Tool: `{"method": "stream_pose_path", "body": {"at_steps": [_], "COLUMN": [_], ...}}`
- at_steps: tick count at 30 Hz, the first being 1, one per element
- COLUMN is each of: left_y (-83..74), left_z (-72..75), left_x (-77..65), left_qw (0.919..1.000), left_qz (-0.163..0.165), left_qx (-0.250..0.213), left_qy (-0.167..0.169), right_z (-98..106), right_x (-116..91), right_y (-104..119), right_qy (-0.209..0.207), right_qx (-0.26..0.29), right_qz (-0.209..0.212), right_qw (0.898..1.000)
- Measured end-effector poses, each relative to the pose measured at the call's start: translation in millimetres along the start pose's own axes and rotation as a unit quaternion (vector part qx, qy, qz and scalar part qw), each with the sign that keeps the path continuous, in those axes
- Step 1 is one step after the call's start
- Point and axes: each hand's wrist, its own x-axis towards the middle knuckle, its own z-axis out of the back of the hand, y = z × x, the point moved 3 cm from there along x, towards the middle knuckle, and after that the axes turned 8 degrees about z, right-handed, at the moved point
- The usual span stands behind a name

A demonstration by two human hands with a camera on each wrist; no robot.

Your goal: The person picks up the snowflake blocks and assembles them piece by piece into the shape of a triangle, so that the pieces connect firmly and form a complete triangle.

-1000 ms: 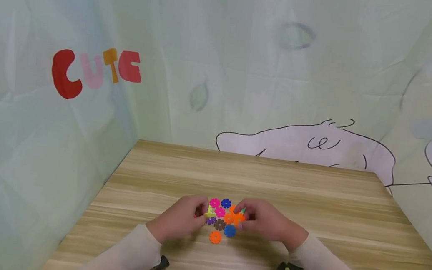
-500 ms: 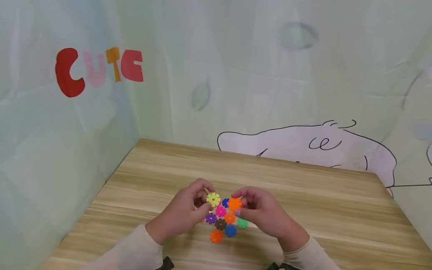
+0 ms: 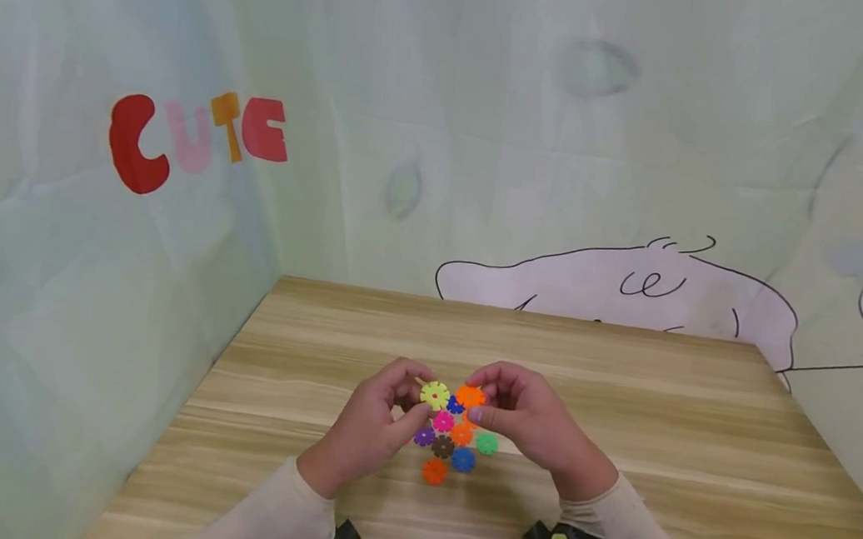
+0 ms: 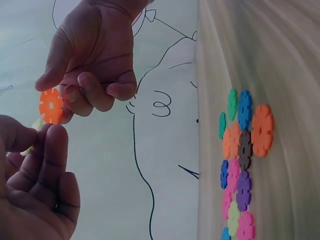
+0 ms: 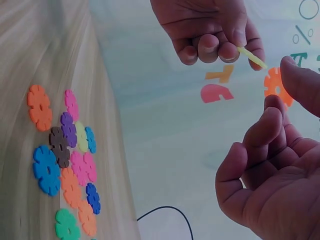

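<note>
My left hand pinches a yellow snowflake building disc between thumb and fingers. Opposite it, my right hand pinches an orange snowflake building disc. Both discs are raised above the table, side by side with a small gap in the head view. From the right wrist, the yellow disc shows edge-on, its tip close to the notched rim of the orange disc. In the left wrist view the fingers mostly hide the yellow disc.
Loose discs lie on the wooden table beneath the hands, among them a brown one, a blue one, a green one and an orange one. Printed fabric walls stand behind and to the left.
Both hands have risen from the pile, lifting the yellow and orange discs. Over the last half second the two discs have drawn closer together.
</note>
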Motion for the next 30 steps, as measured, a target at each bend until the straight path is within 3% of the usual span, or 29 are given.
{"method": "stream_pose_path", "body": {"at_steps": [15, 23, 30], "left_y": [2.7, 2.6, 2.7], "left_z": [-11.3, -11.7, -13.3], "left_x": [-5.2, -6.0, -6.7], "left_qw": [0.9946, 0.9933, 0.9926], "left_qz": [-0.093, -0.109, -0.120], "left_qx": [-0.044, -0.038, -0.021], "left_qy": [-0.006, -0.003, -0.005], "right_z": [-8.3, -11.2, -14.4], "right_x": [-3.9, -4.8, -4.2], "right_y": [-2.9, -4.4, -4.2], "right_qy": [0.011, 0.011, 0.017], "right_qx": [0.050, 0.062, 0.089], "right_qz": [0.026, 0.015, -0.019], "right_qw": [0.998, 0.998, 0.996]}}
